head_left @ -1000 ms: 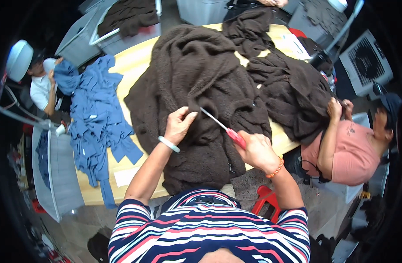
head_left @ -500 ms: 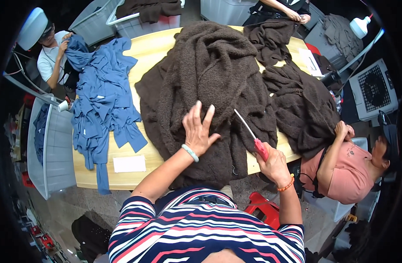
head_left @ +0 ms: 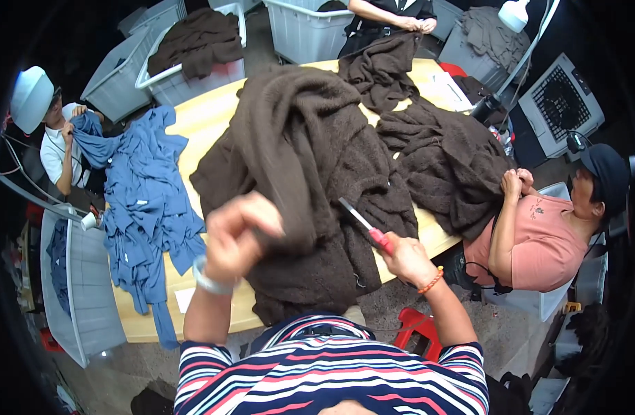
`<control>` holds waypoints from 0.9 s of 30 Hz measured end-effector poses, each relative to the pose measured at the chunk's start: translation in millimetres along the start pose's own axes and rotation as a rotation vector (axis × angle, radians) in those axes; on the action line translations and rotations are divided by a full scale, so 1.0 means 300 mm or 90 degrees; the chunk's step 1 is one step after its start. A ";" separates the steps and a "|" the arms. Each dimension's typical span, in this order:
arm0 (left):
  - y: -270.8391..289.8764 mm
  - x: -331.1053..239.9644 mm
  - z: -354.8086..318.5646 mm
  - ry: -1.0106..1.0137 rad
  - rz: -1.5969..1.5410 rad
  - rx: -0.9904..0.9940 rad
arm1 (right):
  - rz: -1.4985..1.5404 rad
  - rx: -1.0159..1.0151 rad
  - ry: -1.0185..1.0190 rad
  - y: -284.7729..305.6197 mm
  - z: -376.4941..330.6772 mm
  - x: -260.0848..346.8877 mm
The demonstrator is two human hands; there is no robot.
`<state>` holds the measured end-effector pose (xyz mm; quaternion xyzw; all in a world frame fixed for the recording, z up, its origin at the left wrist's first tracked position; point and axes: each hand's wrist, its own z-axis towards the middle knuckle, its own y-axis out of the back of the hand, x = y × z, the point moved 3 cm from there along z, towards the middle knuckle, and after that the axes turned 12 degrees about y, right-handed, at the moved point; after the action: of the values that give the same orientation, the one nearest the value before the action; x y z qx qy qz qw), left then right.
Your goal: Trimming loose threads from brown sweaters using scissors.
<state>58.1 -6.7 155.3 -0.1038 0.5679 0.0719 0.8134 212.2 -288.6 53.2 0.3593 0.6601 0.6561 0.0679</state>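
A big heap of dark brown knitted fabric covers the middle of the table in front of me. My left hand, blurred by motion, is raised over the heap's left side with its fingers curled round a lifted fold of the brown fabric. Held in my right hand is a red-handled tool with a slim metal blade; its exact kind does not show. The blade points up and left, over the right part of the heap.
Blue garments lie at the table's left, where a person handles one. More brown knitwear is at the right, held by a person in pink. Another person's hands work at the far side. Grey bins and a red stool stand around.
My left hand has gone from lying spread on the heap to lifting a fold up and left. My right hand with the tool shifted slightly left. The whole view has shifted.
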 end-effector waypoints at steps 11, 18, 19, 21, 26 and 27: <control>-0.342 0.053 -0.228 0.178 0.069 0.493 | 0.055 -0.087 0.355 -0.025 0.328 0.209; -0.344 0.060 -0.110 0.033 0.386 0.240 | 0.107 -0.166 0.421 0.221 0.373 -0.025; -0.353 0.073 -0.074 0.010 0.408 0.213 | 0.120 -0.165 0.445 0.222 0.376 -0.039; -0.370 0.119 -0.005 -0.025 0.436 0.159 | -0.068 -0.143 0.296 0.419 0.330 -0.137; -0.532 0.238 0.076 -0.017 0.327 0.288 | -0.438 -0.254 -0.108 0.731 0.238 -0.629; -0.554 0.233 0.064 -0.021 0.341 0.294 | -0.204 -0.320 -0.188 0.784 0.216 -0.722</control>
<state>138.7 -162.8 110.5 0.2369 0.5629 0.1542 0.7767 497.8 -385.8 177.2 0.3141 0.5085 0.7203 0.3520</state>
